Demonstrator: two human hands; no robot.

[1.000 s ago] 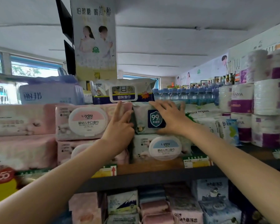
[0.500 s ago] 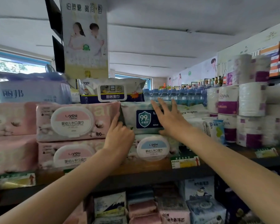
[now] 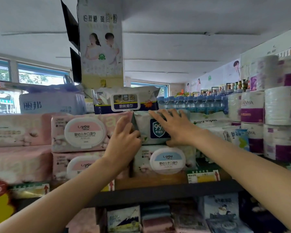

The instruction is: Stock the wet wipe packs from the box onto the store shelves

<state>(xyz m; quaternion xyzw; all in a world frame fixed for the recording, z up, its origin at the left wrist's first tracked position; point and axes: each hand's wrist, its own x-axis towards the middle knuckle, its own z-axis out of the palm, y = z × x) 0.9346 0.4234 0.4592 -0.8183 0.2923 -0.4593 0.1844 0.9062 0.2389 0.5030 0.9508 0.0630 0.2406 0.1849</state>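
Both hands have slid a little along the white wipe pack (image 3: 146,130) since a moment ago. Left hand (image 3: 123,142) is at the pack's left end, fingers bent round that edge. Right hand (image 3: 173,126) lies flat on the pack's front, fingers spread and straight, half hiding the blue shield. That pack sits on top of the blue-lid pack (image 3: 166,159) on the wooden shelf (image 3: 151,181). Left of it are the pink-lid packs (image 3: 86,132). Just above lies the kitchen wipe pack (image 3: 124,100). Behind it to the right stand water bottles (image 3: 191,102).
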